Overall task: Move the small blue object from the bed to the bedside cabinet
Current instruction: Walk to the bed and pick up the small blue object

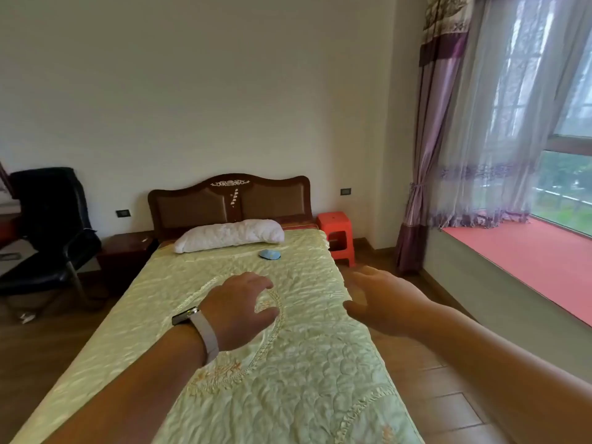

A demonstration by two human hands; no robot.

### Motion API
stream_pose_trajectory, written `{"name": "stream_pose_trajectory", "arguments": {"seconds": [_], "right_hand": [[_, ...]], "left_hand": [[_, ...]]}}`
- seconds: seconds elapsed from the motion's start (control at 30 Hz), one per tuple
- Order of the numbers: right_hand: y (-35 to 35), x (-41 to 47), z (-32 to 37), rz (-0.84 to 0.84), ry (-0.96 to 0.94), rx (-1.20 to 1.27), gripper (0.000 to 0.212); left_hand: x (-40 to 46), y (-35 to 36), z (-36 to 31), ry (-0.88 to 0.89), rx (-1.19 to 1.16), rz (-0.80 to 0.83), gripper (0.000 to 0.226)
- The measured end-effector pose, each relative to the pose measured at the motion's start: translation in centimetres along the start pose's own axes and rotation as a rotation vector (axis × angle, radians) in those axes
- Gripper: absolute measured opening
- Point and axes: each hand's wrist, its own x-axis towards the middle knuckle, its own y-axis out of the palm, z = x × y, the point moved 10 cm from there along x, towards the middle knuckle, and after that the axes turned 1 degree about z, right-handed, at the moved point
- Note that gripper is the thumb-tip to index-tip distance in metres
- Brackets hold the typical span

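Observation:
The small blue object lies on the pale green bedspread of the bed, just in front of the white pillow. A dark wooden bedside cabinet stands to the left of the headboard. My left hand, with a watch on its wrist, hovers over the middle of the bed, fingers apart and holding nothing. My right hand hangs at the bed's right edge, also spread and holding nothing. Both hands are well short of the blue object.
A black office chair stands left of the cabinet. An orange plastic stool sits right of the headboard. Purple curtains and a red window ledge fill the right side. Wooden floor runs along both sides of the bed.

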Motion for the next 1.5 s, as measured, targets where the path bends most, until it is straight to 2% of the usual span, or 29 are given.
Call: {"name": "stream_pose_trajectory", "arguments": {"seconds": [0.13,0.43,0.83,1.03,1.23,1.5], "right_hand": [[-1.8,-1.9,-4.7,-0.031,0.042,-0.043,0.048],[-5.1,-9.1,-16.7,-0.04,0.184,0.045,0.047],[-6.1,-16.7,-31.8,-0.008,0.363,0.051,0.041],[-3.4,-16.2,-39.1,0.049,0.463,0.096,0.044],[-2.4,-12.9,-46.5,0.085,0.547,0.077,0.042],[-1.9,-6.1,-54.2,0.113,0.563,-0.009,0.043]], "left_hand": [[2.2,0.9,-4.3,0.044,-0.02,0.0,0.056],[7.3,4.6,-17.6,0.194,-0.009,-0.014,0.056],[15.2,11.9,-34.0,0.37,-0.185,0.026,0.048],[20.4,18.0,-39.9,0.469,-0.185,0.118,0.048],[29.8,21.7,-44.0,0.523,-0.241,0.153,0.049],[40.0,24.3,-44.9,0.506,-0.302,0.134,0.049]]}}
